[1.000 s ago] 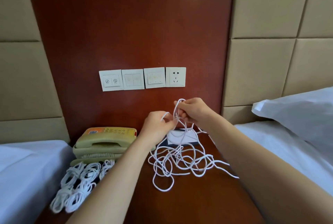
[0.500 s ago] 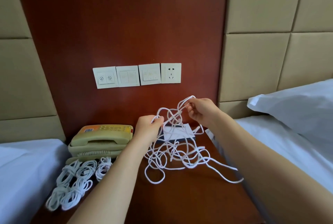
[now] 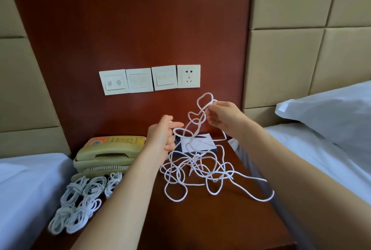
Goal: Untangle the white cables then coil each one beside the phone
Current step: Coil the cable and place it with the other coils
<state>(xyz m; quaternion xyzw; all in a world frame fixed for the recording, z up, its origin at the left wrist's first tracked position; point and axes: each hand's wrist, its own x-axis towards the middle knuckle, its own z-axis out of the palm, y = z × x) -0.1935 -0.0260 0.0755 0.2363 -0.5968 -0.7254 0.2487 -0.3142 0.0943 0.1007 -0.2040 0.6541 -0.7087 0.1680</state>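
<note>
A tangle of white cable [image 3: 200,173] lies loose on the dark wooden nightstand [image 3: 200,221], right of the beige phone [image 3: 108,153]. My right hand [image 3: 222,117] pinches a strand of it and holds it raised above the tangle, with loops hanging down from the fingers. My left hand [image 3: 162,135] is lower and to the left, above the phone's right edge. Its lower fingers are curled and a small loop of the cable sits at its fingertips. Several coiled white cables [image 3: 80,205] lie in front of the phone at the nightstand's left edge.
A white notepad [image 3: 197,143] with a pen lies under the back of the tangle. Switch plates and a socket [image 3: 148,80] sit on the red wall panel. A bed [image 3: 24,185] borders the left, and a bed with a pillow [image 3: 331,113] the right.
My hands have drawn apart: the right hand rose up and right with its strand, the left hand dropped slightly. The raised part of the tangle is stretched out between them.
</note>
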